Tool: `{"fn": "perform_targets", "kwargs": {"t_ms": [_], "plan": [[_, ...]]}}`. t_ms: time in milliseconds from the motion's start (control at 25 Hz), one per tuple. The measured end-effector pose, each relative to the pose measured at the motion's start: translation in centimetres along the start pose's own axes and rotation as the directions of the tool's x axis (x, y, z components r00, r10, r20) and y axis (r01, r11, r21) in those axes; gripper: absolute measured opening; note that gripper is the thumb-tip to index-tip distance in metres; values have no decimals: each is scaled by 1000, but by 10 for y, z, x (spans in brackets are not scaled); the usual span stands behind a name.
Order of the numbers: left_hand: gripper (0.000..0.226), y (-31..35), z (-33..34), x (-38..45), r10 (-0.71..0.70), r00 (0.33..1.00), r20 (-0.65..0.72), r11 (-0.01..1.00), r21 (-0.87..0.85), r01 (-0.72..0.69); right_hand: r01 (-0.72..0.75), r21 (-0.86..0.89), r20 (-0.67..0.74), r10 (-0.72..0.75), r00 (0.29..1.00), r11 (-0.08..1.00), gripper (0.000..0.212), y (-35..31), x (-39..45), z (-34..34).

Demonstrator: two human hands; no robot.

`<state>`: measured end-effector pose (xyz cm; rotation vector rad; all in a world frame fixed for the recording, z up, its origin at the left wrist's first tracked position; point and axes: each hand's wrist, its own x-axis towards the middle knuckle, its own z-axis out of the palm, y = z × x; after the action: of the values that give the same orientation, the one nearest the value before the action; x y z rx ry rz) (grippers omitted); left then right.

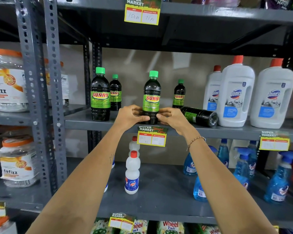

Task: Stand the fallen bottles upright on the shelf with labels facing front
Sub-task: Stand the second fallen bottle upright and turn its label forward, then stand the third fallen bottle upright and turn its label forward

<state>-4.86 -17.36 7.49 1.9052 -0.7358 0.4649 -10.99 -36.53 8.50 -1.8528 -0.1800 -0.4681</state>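
Observation:
A dark Sunny bottle (151,97) with a green cap stands upright at the front of the grey middle shelf (85,123), its label facing me. My left hand (131,116) and my right hand (172,118) both grip its base from either side. Just right of it another dark Sunny bottle (199,116) lies on its side, base toward me. Three more Sunny bottles stand upright: one at the front left (100,95), one behind it (115,92), and one at the back right (179,94).
White Domex jugs (235,93) with red caps fill the shelf's right side. A price tag (151,136) hangs from the shelf edge below my hands. Below are white bottles (132,173) and blue spray bottles (277,179). Fitfizz jars (7,81) sit on the left rack.

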Motion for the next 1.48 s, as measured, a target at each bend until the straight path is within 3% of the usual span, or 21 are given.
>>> {"fn": "perform_targets", "kwargs": {"t_ms": [120, 200, 280, 440, 560, 640, 720, 840, 960, 1120, 1240, 1360, 1480], "plan": [[45, 2, 6, -12, 7, 990, -144, 997, -80, -18, 1, -8, -85, -1, 996, 1000, 26, 0, -4, -3], [26, -1, 17, -30, 61, 921, -386, 992, -83, -100, 3, -42, -198, -11, 980, 999, 16, 1, -9, -7], [33, -2, 36, -47, 144, 849, -508, 982, -35, -188, -17, -133, -299, -24, 954, 991, 12, 0, -12, -18], [28, 19, 89, -59, 361, 869, -338, 929, 49, -367, 19, -350, -451, -186, 873, 937, 9, -13, -14, -51], [16, 32, 128, -52, 546, 824, -155, 820, 301, -487, -40, -545, -534, -310, 787, 838, 17, -24, -17, -81], [22, 34, 147, -42, 590, 794, -147, 745, 478, -465, -139, -657, -498, -287, 818, 741, 22, -26, -11, -99], [32, 40, 161, -32, 563, 817, -124, 691, 614, -382, -221, -758, -404, -177, 897, 614, 34, -29, -3, -113], [40, 34, 174, -28, 527, 845, -84, 587, 755, -291, -200, -890, -208, 27, 978, 411, 55, -29, 3, -121], [38, 31, 179, -29, 530, 844, -88, 533, 808, -250, -152, -908, -90, 171, 981, 390, 57, -20, 7, -125], [34, 36, 182, -30, 512, 851, -115, 525, 826, -204, -156, -927, -125, 109, 986, 342, 59, -14, 2, -128], [34, 36, 184, -34, 515, 848, -122, 527, 826, -202, -139, -904, -143, 19, 989, 405, 51, -8, -1, -131], [35, 36, 183, -33, 512, 848, -137, 544, 816, -197, -158, -794, -260, -93, 961, 587, 45, -2, -9, -135], [36, 35, 184, -30, 517, 845, -140, 542, 817, -196, -140, -598, -393, -137, 909, 789, 55, 9, -16, -131]]}}
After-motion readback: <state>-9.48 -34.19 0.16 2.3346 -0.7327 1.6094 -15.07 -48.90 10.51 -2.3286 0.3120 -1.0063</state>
